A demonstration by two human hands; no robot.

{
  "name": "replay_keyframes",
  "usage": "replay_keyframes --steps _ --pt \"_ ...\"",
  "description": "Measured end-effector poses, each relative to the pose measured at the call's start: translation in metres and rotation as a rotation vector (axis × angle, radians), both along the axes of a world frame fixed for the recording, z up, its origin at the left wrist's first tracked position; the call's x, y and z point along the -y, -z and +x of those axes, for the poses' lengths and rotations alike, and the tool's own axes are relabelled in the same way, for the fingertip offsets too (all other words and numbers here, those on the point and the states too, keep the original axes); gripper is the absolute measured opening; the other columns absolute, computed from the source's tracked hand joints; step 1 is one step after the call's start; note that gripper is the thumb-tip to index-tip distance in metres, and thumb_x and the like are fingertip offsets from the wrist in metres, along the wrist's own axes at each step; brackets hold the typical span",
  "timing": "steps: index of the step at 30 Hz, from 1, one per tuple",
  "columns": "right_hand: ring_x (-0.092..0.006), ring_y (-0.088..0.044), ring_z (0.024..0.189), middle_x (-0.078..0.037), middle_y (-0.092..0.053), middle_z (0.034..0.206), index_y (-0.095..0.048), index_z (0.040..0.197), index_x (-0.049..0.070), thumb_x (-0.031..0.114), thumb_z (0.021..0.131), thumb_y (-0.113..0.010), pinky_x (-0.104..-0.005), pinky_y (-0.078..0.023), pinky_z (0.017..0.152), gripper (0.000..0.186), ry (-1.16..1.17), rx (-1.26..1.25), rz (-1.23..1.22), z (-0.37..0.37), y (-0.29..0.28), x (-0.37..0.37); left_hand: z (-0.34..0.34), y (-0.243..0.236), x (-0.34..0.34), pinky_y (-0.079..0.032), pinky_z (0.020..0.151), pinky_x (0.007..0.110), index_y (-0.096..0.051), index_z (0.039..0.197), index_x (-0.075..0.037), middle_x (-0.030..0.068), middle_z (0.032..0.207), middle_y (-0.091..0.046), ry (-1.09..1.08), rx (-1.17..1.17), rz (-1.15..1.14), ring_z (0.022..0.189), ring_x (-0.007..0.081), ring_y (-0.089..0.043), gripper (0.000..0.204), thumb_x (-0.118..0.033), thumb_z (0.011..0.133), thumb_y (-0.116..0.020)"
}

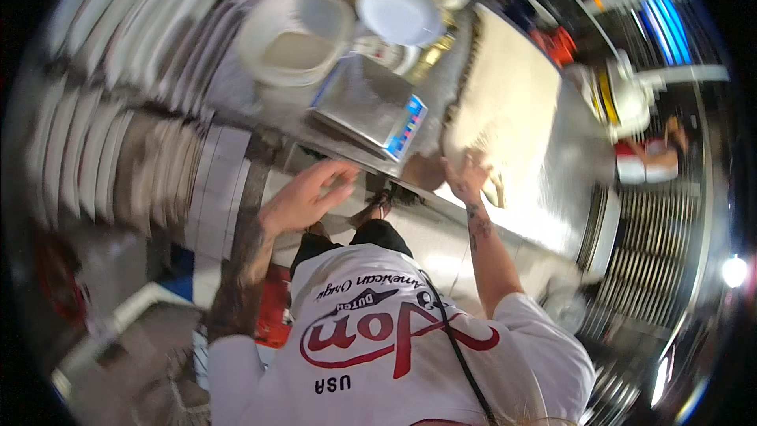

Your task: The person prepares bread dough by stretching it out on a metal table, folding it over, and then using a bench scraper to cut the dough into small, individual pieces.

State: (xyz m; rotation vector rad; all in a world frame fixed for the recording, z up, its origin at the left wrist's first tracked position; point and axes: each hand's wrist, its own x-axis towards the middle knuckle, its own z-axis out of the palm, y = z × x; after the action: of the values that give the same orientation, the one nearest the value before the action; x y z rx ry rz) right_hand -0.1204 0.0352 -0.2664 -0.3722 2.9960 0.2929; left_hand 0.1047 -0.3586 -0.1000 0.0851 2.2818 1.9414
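My left hand [315, 193] hangs in the air just in front of the metal table's near edge, below the scale. Its fingers are apart and nothing is in them. My right hand [469, 175] rests on the near end of a long pale slab [509, 83], fingers stretched forward and somewhat blurred. This slab lies lengthwise on the metal table [564, 213], with a dark, uneven left side; whether it is a board or dough I cannot tell. A digital scale [367, 106] with a bare metal plate stands between the two hands, farther back.
Behind the scale stand a white plastic tub [296, 35] and a white bowl [400, 14]. Stacked trays [146, 31] fill the left side. On the right are a rack of trays [650, 244] and another person [650, 159] in the distance.
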Motion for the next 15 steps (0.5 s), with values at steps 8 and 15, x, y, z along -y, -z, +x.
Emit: replay_keyframes --steps 8,15 --pt "-0.0402 -0.014 0.159 -0.018 -0.022 0.170 -0.024 0.165 0.016 0.060 0.104 -0.036 -0.0692 -0.005 0.124 0.076 0.124 -0.098 -0.060 0.003 -0.029 -0.006 0.022 0.083 -0.085 -0.053 0.095 0.031 -0.059 0.135 -0.005 0.0075 0.121 -0.063 0.067 0.391 0.142 0.111 0.0129 -0.060 0.035 -0.025 0.106 -0.062" --pt "-0.0427 -0.049 0.137 -0.025 -0.052 0.146 -0.055 0.144 0.000 0.020 0.097 -0.068 -0.0449 -0.040 0.115 0.053 0.179 -0.279 -1.109 0.056 -0.075 -0.114 -0.058 0.107 -0.196 -0.046 0.101 0.032 -0.055 0.141 -0.004 0.0068 0.130 -0.062 -0.093 0.525 0.190 0.119 0.0146 -0.056 0.044 -0.027 0.105 -0.064"
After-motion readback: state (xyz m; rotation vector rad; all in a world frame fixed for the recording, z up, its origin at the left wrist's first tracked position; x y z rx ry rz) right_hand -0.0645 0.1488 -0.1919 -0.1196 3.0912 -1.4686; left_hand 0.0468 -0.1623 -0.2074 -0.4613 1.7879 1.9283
